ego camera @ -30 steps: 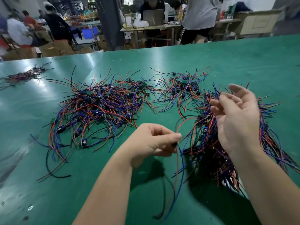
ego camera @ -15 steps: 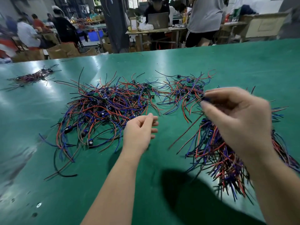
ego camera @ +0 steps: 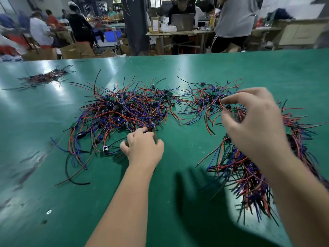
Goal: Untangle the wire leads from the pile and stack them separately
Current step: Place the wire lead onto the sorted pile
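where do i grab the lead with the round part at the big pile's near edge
Pinch the round part itself, coming from the near side: it lies exposed at the pile edge, while its wires seem to run back into the tangle.

no readable text, labels or numbers
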Available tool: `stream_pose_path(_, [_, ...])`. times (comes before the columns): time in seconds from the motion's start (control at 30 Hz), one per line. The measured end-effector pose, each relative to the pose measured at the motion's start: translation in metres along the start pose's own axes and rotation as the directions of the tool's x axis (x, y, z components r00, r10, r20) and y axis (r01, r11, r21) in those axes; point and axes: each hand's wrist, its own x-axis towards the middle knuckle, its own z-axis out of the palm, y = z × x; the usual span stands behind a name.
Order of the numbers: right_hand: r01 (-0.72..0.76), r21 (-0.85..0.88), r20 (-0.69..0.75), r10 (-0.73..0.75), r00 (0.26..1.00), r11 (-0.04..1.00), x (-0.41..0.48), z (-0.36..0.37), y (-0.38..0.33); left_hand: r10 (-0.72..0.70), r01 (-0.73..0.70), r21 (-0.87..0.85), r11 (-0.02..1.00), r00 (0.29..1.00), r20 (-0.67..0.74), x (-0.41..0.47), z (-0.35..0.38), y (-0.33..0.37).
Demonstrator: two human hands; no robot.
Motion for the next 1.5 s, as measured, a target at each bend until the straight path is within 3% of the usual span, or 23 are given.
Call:
stream_pose_path(0.2, [0.012,0.016,0.285,-0.016,0.958,1.000,-0.039,0.049,-0.003,-0.076,0.076,-0.007,0.997,0.979,-0.188,0.005,-0.011,-0.003])
stream_pose_path(0.37, [-0.008,0.147,0.303,-0.038,0.952,0.989,-0.047,0.057,-0.001,-0.088,-0.009,-0.296,0.955,0.945,-0.315,0.002,-0.014,-0.003])
stream_pose_path(0.43, [-0.034,0.214,0.308,-0.035,0.951,0.976,-0.048,0.057,-0.001,-0.143,-0.036,-0.560,0.828,0.951,-0.272,0.000,-0.019,0.003])
stream_pose_path(0.5, [-0.068,0.284,0.329,-0.031,0.944,0.956,-0.049,0.056,-0.001,-0.180,-0.052,-0.844,0.533,0.968,-0.173,-0.001,-0.025,0.009])
stream_pose_path(0.57, [-0.124,0.351,0.354,-0.009,0.935,0.928,-0.049,0.056,-0.001,-0.165,-0.084,-0.957,0.279,0.977,-0.133,0.000,-0.030,0.012])
stream_pose_path(0.63, [-0.234,0.453,0.396,0.041,0.917,0.860,-0.046,0.056,-0.001,-0.105,-0.116,-0.975,0.187,0.985,-0.137,0.003,-0.034,0.014])
stream_pose_path(0.7, [-0.379,0.598,0.469,0.076,0.880,0.706,-0.043,0.055,-0.002,-0.006,-0.146,-0.966,0.215,0.989,-0.151,0.002,-0.034,0.014])
stream_pose_path(0.8, [-0.519,0.732,0.555,0.055,0.830,0.443,-0.038,0.053,-0.003,0.212,-0.198,-0.915,0.351,0.969,-0.128,-0.005,-0.034,0.014])
stream_pose_path(0.87, [-0.551,0.765,0.572,0.040,0.819,0.333,-0.036,0.053,-0.002,0.378,-0.279,-0.863,0.422,0.919,-0.112,-0.011,-0.034,0.016])
stream_pose_path(0.93, [-0.559,0.777,0.576,0.032,0.817,0.289,-0.036,0.055,-0.003,0.528,-0.375,-0.807,0.456,0.844,-0.094,-0.016,-0.035,0.020])
stream_pose_path(1.03, [-0.523,0.801,0.532,0.056,0.845,0.290,-0.037,0.058,-0.003,0.656,-0.411,-0.779,0.474,0.754,0.001,-0.019,-0.034,0.022])
stream_pose_path(1.1, [-0.477,0.820,0.471,0.101,0.876,0.317,-0.036,0.057,-0.001,0.668,-0.352,-0.807,0.474,0.740,0.070,-0.019,-0.032,0.020])
stream_pose_path(1.17, [-0.424,0.822,0.409,0.124,0.904,0.379,-0.036,0.054,0.000,0.605,-0.276,-0.835,0.476,0.792,0.083,-0.019,-0.033,0.022])
stream_pose_path(1.23, [-0.385,0.824,0.379,0.101,0.920,0.415,-0.036,0.051,-0.001,0.428,-0.154,-0.874,0.461,0.901,0.067,-0.014,-0.031,0.023])
stream_pose_path(1.27, [-0.370,0.821,0.374,0.079,0.924,0.435,-0.037,0.050,-0.001,0.329,-0.065,-0.898,0.435,0.940,0.091,-0.012,-0.031,0.023])
stream_pose_path(1.33, [-0.338,0.800,0.383,0.012,0.924,0.496,-0.040,0.049,-0.003,0.232,0.115,-0.939,0.324,0.952,0.197,-0.009,-0.033,0.024])
stream_pose_path(1.43, [-0.307,0.711,0.469,-0.101,0.878,0.633,-0.047,0.051,-0.008,0.222,0.306,-0.949,0.080,0.922,0.316,-0.009,-0.037,0.026])
stream_pose_path(1.5, [-0.262,0.594,0.540,-0.135,0.831,0.761,-0.052,0.054,-0.009,0.219,0.331,-0.943,0.023,0.919,0.328,-0.011,-0.038,0.027])
